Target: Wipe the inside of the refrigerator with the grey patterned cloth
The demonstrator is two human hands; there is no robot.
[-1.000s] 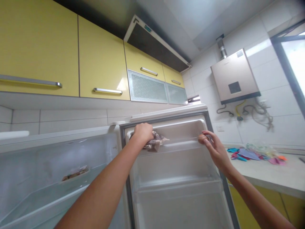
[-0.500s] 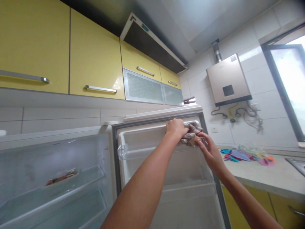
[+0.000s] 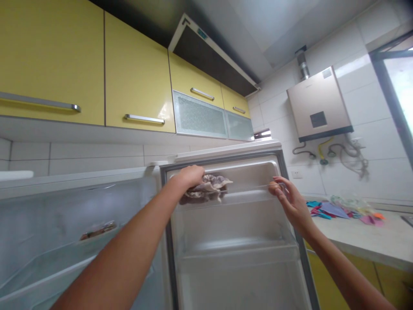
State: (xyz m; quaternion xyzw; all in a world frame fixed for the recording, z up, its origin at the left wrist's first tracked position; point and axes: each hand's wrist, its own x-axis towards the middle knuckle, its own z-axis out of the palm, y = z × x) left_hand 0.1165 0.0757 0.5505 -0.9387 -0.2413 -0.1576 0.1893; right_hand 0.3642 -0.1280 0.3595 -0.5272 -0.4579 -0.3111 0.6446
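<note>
My left hand [image 3: 192,175] is closed on a crumpled patterned cloth [image 3: 211,186] at the left end of the top shelf on the fridge door's inner side. The cloth drapes over the clear front edge of that shelf. At the right end, my right hand [image 3: 288,196] pinches the clear rim of the same shelf [image 3: 248,196] between fingers and thumb. The fridge door [image 3: 226,226] stands open, with a lower shelf [image 3: 238,255] beneath.
Left of the door is the fridge interior [image 3: 77,206] with a packet [image 3: 98,230] on its shelf. Yellow cabinets [image 3: 138,77] hang above. Colourful cloths [image 3: 334,209] lie on the counter [image 3: 364,232] at the right, below a water heater [image 3: 318,105].
My left hand has slid the cloth leftward along the top door shelf, away from my right hand. My right hand keeps its hold at the right end. The view has shifted slightly.
</note>
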